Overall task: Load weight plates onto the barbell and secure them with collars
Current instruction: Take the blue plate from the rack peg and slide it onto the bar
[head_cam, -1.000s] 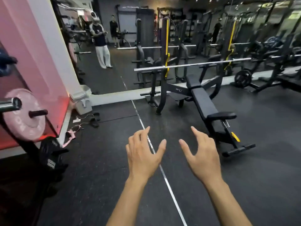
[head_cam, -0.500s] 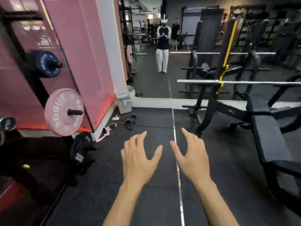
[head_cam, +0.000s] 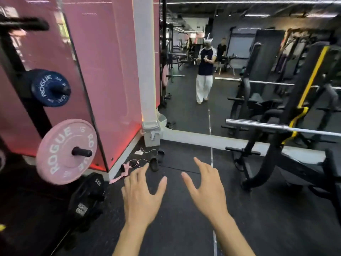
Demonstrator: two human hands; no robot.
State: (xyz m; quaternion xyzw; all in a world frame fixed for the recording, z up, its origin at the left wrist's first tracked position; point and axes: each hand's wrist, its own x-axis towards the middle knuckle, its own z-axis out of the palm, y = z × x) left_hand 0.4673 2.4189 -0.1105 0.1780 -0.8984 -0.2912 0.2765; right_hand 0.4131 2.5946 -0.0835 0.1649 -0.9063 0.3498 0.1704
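Note:
A plate rack stands at the left. On its pegs hang a small blue ROGUE plate, a pink ROGUE plate below it, and a black hexagonal plate lowest. The bare steel barbell rests on the bench press rack at the right. My left hand and my right hand are held out low in front of me, fingers spread, holding nothing. The black plate lies just left of my left hand. No collars show.
A wall mirror ahead reflects a person in white trousers and gym machines. A white pillar stands at the mirror's left edge. Black sandals, a pink strap and a cable lie on the floor. The black bench frame fills the right.
My view has swung left and closer to the plate rack. The plates now appear larger and the bench has slid to the right edge. Both hands stay open.

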